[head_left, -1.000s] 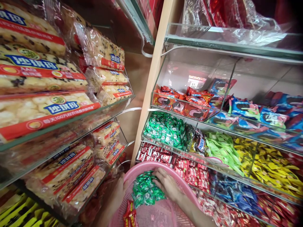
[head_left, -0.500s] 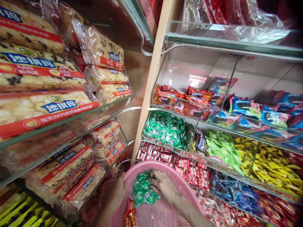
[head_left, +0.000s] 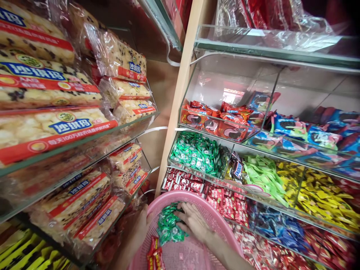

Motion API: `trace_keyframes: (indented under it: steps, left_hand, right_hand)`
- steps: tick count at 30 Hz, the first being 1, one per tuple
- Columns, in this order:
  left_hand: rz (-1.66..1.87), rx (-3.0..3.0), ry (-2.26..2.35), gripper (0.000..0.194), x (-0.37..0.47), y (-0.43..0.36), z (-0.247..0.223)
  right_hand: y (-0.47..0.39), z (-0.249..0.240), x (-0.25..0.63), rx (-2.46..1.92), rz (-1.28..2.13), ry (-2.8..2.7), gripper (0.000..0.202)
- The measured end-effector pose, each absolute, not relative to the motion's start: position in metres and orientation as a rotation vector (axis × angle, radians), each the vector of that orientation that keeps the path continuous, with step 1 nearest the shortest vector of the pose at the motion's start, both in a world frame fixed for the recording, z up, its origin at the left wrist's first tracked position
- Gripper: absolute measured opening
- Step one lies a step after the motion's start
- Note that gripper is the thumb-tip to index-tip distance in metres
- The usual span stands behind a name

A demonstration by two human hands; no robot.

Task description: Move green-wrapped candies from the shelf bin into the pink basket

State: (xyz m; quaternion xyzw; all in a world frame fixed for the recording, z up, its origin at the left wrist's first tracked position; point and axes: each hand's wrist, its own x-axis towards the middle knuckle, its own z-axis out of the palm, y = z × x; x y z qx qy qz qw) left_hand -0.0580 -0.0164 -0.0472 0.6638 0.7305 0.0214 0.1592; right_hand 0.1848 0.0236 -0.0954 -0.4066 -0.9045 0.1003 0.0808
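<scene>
A pink plastic basket [head_left: 226,228] is in front of me at the bottom of the view. My left hand [head_left: 143,225] grips its left rim, thumb over the edge. Inside lies a pile of green-wrapped candies [head_left: 170,225], with a few red-and-yellow packets [head_left: 155,255] nearer to me. My right hand [head_left: 192,221] reaches in over the right side. Its fingers are apart and rest against the right edge of the green pile, closed on nothing that I can see.
Glass bins ahead hold green candies [head_left: 197,152], light-green packets [head_left: 266,174], yellow packets [head_left: 329,195] and red packets [head_left: 227,202]. Above them runs a glass shelf edge [head_left: 267,48]. Packaged sachima [head_left: 62,127] is stacked on the left shelves. A wooden post [head_left: 177,101] divides the two sides.
Hardly anything differs. The right hand stays on the green candies with a slight shift of its fingers, and the left hand keeps hold of the basket rim.
</scene>
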Motion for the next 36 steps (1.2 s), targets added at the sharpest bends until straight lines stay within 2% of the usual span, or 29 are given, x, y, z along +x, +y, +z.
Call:
trace_keyframes:
  steps: [15,25,31,36]
  left_hand:
    - [0.106,1.923,2.101,0.035,-0.059,-0.016,-0.054]
    - [0.077,1.908,2.108,0.036,-0.06,-0.016,-0.053]
    - [0.071,1.92,2.119,0.036,-0.06,-0.014,-0.056]
    - [0.097,1.896,2.085,0.035,-0.061,-0.014,-0.055]
  right_hand:
    - [0.024,-0.089,0.188,-1.18,0.247,-2.706,0.027]
    - [0.028,-0.087,0.169,-1.237,0.24,-2.618,0.013]
    - [0.029,-0.084,0.175,-1.146,0.191,-2.616,0.026]
    - [0.035,-0.038,0.172,-1.07,0.042,-2.523,0.029]
